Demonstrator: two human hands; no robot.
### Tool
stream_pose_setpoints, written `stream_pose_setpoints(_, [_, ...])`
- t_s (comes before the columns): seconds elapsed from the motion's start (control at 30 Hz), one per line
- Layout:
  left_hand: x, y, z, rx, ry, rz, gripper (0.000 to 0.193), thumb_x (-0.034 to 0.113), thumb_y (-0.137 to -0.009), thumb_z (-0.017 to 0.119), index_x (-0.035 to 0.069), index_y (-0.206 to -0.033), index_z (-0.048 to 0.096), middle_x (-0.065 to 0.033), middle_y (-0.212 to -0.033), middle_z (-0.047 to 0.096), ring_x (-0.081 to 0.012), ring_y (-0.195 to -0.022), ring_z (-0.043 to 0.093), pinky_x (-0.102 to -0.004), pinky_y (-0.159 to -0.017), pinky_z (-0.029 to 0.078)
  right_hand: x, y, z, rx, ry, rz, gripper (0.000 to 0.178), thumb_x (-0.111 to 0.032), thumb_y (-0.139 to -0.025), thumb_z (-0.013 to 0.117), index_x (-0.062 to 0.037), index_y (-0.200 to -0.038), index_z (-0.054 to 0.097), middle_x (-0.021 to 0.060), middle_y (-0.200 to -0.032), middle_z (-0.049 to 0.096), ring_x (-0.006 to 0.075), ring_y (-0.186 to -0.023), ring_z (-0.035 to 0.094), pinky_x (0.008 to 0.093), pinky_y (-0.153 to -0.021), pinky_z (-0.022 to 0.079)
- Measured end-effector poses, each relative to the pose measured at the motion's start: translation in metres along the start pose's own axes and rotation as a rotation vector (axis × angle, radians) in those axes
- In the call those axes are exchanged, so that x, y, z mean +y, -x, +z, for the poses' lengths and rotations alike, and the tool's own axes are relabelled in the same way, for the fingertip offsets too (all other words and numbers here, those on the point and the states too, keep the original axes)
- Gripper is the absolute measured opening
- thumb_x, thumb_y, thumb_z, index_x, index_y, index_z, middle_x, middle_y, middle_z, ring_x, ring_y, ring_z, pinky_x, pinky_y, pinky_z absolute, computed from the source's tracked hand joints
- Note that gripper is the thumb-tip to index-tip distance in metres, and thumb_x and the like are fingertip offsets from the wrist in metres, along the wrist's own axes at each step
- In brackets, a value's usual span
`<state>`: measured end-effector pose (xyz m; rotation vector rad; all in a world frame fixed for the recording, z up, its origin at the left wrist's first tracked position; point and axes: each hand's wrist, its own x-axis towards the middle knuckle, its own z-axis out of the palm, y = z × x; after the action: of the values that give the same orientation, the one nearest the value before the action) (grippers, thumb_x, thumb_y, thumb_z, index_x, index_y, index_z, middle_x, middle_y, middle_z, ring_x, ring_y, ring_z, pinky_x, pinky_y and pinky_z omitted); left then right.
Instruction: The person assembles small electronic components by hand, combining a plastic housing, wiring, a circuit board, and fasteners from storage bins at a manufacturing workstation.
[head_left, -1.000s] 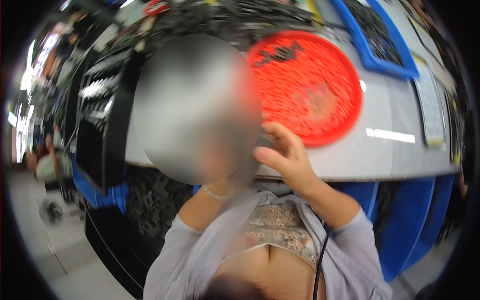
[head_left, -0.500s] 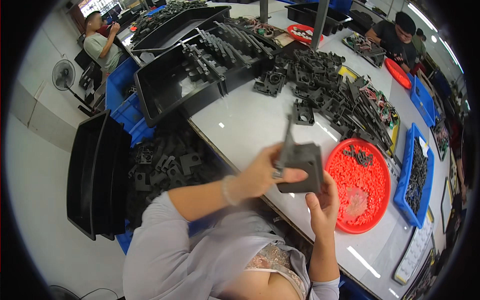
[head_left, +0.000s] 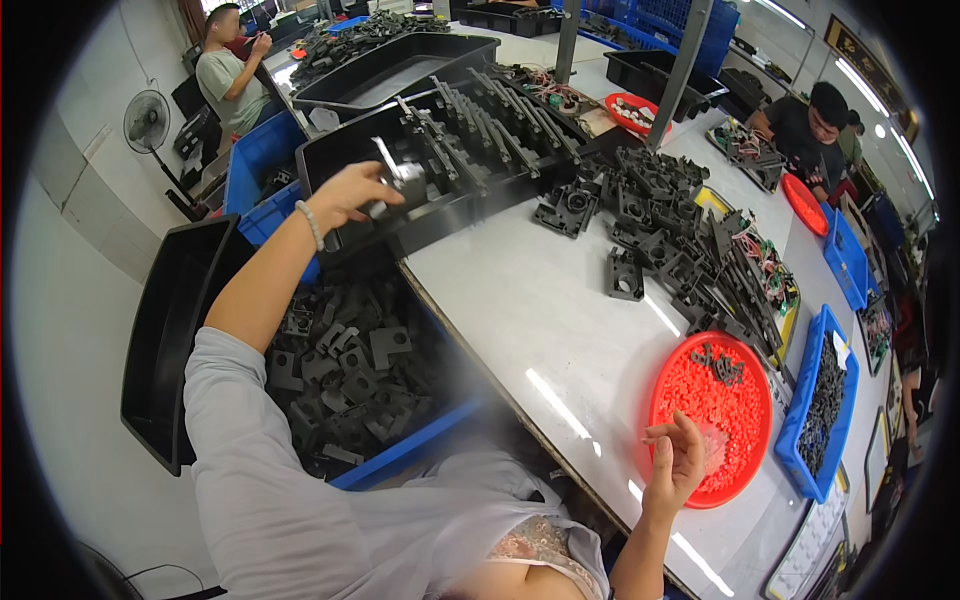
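Observation:
My left hand (head_left: 352, 197) reaches out over the near end of a long black tray (head_left: 375, 238). Its fingers are closed on a dark plastic part (head_left: 405, 180), smeared by motion, with a pale, shiny upright edge. Similar long-armed dark parts (head_left: 480, 120) stand in rows farther along the tray. My right hand (head_left: 678, 465) hovers over the near left side of a round red basin (head_left: 657, 400), its fingers loosely bent and the thumb apart. Nothing shows in it. The basin holds many small red pieces (head_left: 730, 420), and a few small black pieces (head_left: 722, 365) lie on top.
Below the table's left edge, a blue crate (head_left: 420, 440) holds many black plastic parts. Stacked black trays (head_left: 170, 350) lean beside it. More black parts (head_left: 650, 215) are heaped on the white table (head_left: 490, 270). A blue bin (head_left: 800, 460) stands right of the basin. Two people work farther off.
My left hand has carried the dark plastic part from in front of me to the black tray, far left. My right hand has let go of it and moved to the basin.

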<state>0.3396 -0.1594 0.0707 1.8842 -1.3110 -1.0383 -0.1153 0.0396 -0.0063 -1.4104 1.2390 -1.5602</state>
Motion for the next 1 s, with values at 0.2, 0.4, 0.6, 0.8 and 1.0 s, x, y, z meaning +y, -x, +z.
stream_pose_setpoints(0.2, [-0.019, -0.022, 0.007, -0.166, 0.009, 0.016, 0.048, 0.01, -0.068, 0.07, 0.006, -0.113, 0.055, -0.0059, -0.108, 0.056, -0.0223, -0.103, 0.05, -0.0535, -0.083, 0.039, 0.0, 0.0, -0.002, 0.033, 0.019, 0.019, 0.029, -0.001, -0.085, 0.052, 0.0036, -0.114, 0.051, 0.0106, -0.083, 0.062, 0.0144, -0.076, 0.057, 0.0266, -0.071, 0.046])
stream_pose_setpoints(0.4, [-0.023, -0.025, -0.022, -0.125, 0.048, 0.01, 0.044, 0.008, -0.067, 0.072, 0.007, -0.108, 0.056, -0.0048, -0.098, 0.059, -0.0199, -0.092, 0.056, -0.0481, -0.068, 0.047, 0.006, -0.001, -0.009, 0.066, 0.075, 0.02, 0.028, -0.001, -0.086, 0.051, 0.0024, -0.114, 0.051, 0.0095, -0.081, 0.062, 0.013, -0.074, 0.056, 0.0251, -0.071, 0.045])
stream_pose_setpoints(0.6, [-0.032, -0.093, -0.062, 0.34, 0.098, 0.096, 0.041, 0.013, -0.063, 0.073, 0.005, -0.1, 0.059, -0.0067, -0.089, 0.062, -0.019, -0.079, 0.06, -0.0431, -0.056, 0.047, 0.006, -0.004, -0.007, 0.078, 0.11, -0.007, 0.027, 0.0, -0.087, 0.049, 0.0025, -0.114, 0.051, 0.0094, -0.08, 0.061, 0.0126, -0.072, 0.056, 0.0246, -0.07, 0.045])
stream_pose_setpoints(0.8, [-0.06, -0.174, -0.053, 0.816, -0.112, 0.2, 0.046, 0.019, -0.058, 0.076, -0.001, -0.097, 0.061, -0.0188, -0.098, 0.065, -0.0309, -0.091, 0.063, -0.0348, -0.081, 0.05, 0.002, -0.005, -0.004, 0.103, 0.154, -0.011, 0.027, 0.0, -0.087, 0.049, 0.0024, -0.114, 0.051, 0.0093, -0.079, 0.061, 0.0124, -0.07, 0.056, 0.0247, -0.068, 0.045])
stream_pose_setpoints(1.0, [-0.062, -0.196, -0.034, 0.83, -0.005, 0.23, 0.053, 0.016, -0.06, 0.075, -0.001, -0.107, 0.056, -0.0194, -0.103, 0.063, -0.0293, -0.099, 0.06, -0.0338, -0.088, 0.046, 0.008, -0.004, -0.004, 0.109, 0.211, 0.011, 0.027, -0.001, -0.087, 0.05, 0.0023, -0.114, 0.051, 0.0093, -0.078, 0.061, 0.0126, -0.07, 0.056, 0.0247, -0.067, 0.046])
